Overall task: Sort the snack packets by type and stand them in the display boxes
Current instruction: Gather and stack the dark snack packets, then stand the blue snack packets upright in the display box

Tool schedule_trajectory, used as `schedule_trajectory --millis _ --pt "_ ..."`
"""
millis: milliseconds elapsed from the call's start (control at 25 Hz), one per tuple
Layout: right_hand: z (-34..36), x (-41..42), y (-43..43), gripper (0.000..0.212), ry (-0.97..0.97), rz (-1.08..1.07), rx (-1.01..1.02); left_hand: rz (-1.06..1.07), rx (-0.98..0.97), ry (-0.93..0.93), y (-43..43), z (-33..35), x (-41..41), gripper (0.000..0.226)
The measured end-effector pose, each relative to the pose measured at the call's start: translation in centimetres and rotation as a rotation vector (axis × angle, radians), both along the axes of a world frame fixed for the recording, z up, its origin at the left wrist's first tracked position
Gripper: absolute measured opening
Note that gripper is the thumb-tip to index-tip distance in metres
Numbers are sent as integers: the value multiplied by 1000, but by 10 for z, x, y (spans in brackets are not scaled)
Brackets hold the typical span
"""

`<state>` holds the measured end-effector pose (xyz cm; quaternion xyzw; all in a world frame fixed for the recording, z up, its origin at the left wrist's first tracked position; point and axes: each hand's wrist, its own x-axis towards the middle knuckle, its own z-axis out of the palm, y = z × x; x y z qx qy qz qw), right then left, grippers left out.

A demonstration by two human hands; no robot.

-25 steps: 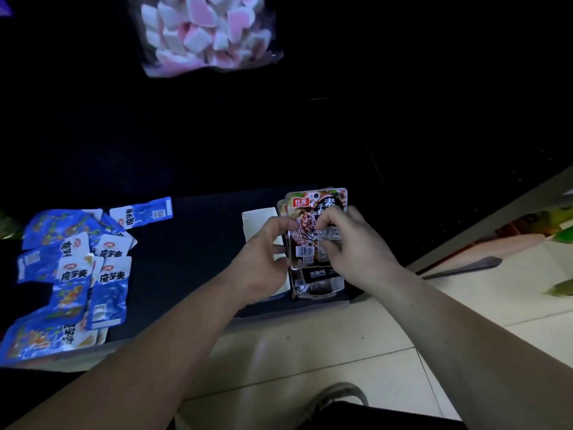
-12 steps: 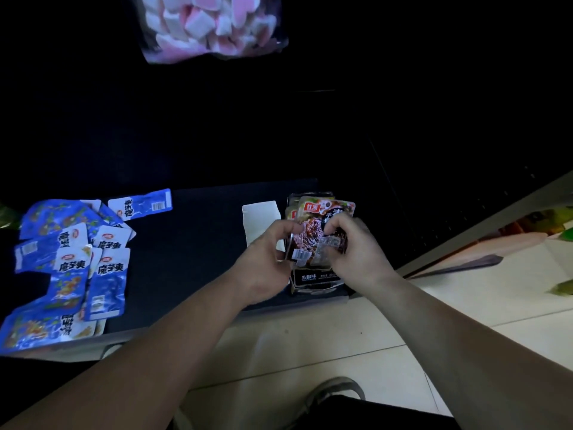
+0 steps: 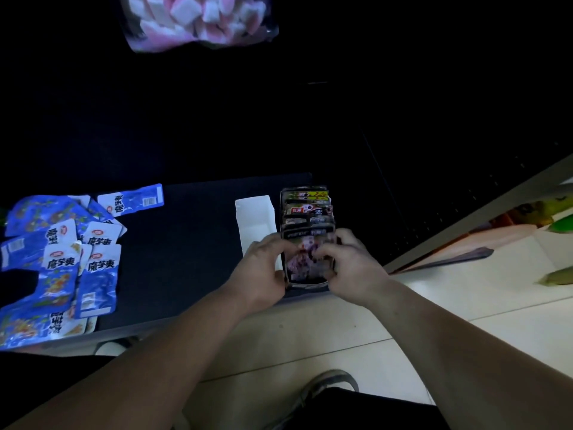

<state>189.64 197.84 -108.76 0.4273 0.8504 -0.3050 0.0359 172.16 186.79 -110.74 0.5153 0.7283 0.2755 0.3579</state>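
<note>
A dark display box (image 3: 307, 285) stands near the front edge of the black table (image 3: 186, 243). Several brown snack packets (image 3: 308, 209) stand in a row inside it. At the box's near end, my left hand (image 3: 263, 268) and my right hand (image 3: 350, 265) together pinch one brown packet (image 3: 307, 259), which leans low in the box. A white box (image 3: 254, 221) lies just left of the dark one. A heap of blue snack packets (image 3: 62, 259) is spread flat at the table's left.
A bag of pink and white marshmallows (image 3: 198, 20) lies at the far back. Pale tiled floor (image 3: 341, 336) runs below the table edge, with my shoes on it. A shelf with green items (image 3: 558, 225) stands at the right.
Both hands have lowered the brown packet from upright above the box down into its near end. The view has tilted slightly.
</note>
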Motion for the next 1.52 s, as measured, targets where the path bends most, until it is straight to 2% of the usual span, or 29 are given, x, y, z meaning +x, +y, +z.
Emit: schedule_trajectory --millis 160,240,320,400,480,560,600,680,720,760,840,880,1000,1080,1200,1320,1440,1520 --pt "26 -14 -2 36 39 -49 46 95 4 -51 -8 1 -8 40" --pt "38 -21 -5 53 27 16 77 96 9 -41 -10 -1 -8 42" --pt "42 -27 -11 72 -49 106 -2 99 2 -34 -9 -1 -5 45" --pt "35 -27 -17 79 -116 150 -102 118 2 -42 -10 -1 -3 42" --pt "33 -24 -16 72 -43 99 -42 169 -10 -59 -9 -2 -2 37" --pt "32 -24 -14 49 48 11 171 209 -37 -85 -7 -5 -3 37" --pt "32 -26 -12 34 79 -54 182 211 -46 -87 -7 -6 -4 38" --pt "30 -33 -12 22 101 -162 -88 212 -59 -86 -9 -9 -5 39" --pt "28 -32 -15 27 54 -165 -243 215 -65 -90 -11 -11 -6 40" --pt "25 -30 -17 41 23 -143 -355 220 -78 -93 -13 -14 -8 40" --pt "18 -22 -17 72 -11 -109 -418 233 -120 -101 -20 -18 -12 41" --pt "19 -20 -17 80 2 -110 -423 238 -130 -101 -23 -19 -15 42" --pt "26 -29 -19 73 73 -149 -475 280 -143 -127 -29 -14 -24 41" --pt "39 -42 -25 66 68 -104 -453 326 -123 -175 -33 -4 -26 40" --pt "60 -61 -44 77 -2 17 -412 370 -89 -202 -55 14 -32 46" --pt "80 -92 -68 69 -131 119 -419 375 -72 -100 -98 24 -55 54" --pt "91 -149 -95 63 -295 292 -351 419 -143 26 -152 31 -97 61" --pt "93 -191 -122 59 -305 394 -303 493 -183 49 -184 32 -123 63"
